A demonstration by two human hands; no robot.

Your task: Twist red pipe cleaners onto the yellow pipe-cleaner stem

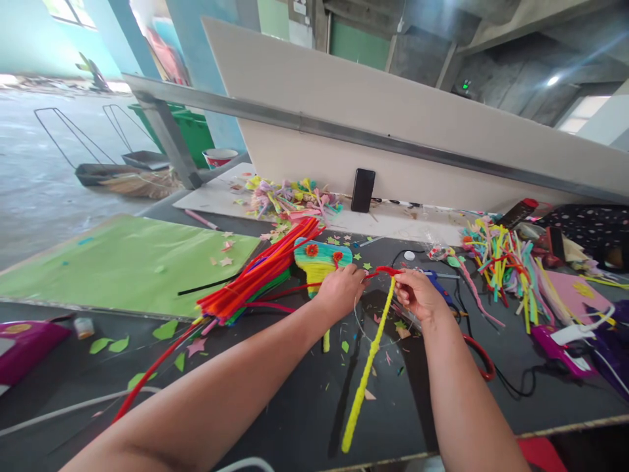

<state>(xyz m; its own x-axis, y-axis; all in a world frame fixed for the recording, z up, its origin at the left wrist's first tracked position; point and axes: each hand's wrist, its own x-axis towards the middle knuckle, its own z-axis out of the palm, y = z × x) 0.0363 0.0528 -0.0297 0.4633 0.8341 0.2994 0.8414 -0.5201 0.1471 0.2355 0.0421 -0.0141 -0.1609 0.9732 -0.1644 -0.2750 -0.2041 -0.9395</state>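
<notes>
My left hand [341, 288] is closed, its fingertips pinching a red pipe cleaner [373, 273] that stretches across to the other hand. My right hand [417, 293] grips the top of a yellow pipe-cleaner stick [369, 367], where the red one bends around it. The stick slants down toward the table's front edge. Behind my left hand lies a flat yellow and blue piece [322, 260] with two red-orange rosettes. A thin clear ring [358, 321] shows below and between my hands. Left of them rests a thick bundle of red, orange and other coloured pipe cleaners [260, 272].
A black phone [363, 190] leans against the white board. Piles of coloured pipe-cleaner pieces [289, 196] lie at the back and right. Green paper [122, 262] covers the left side. A blue glue gun [439, 286], red-handled scissors [481, 357] and paper scraps lie on the dark table.
</notes>
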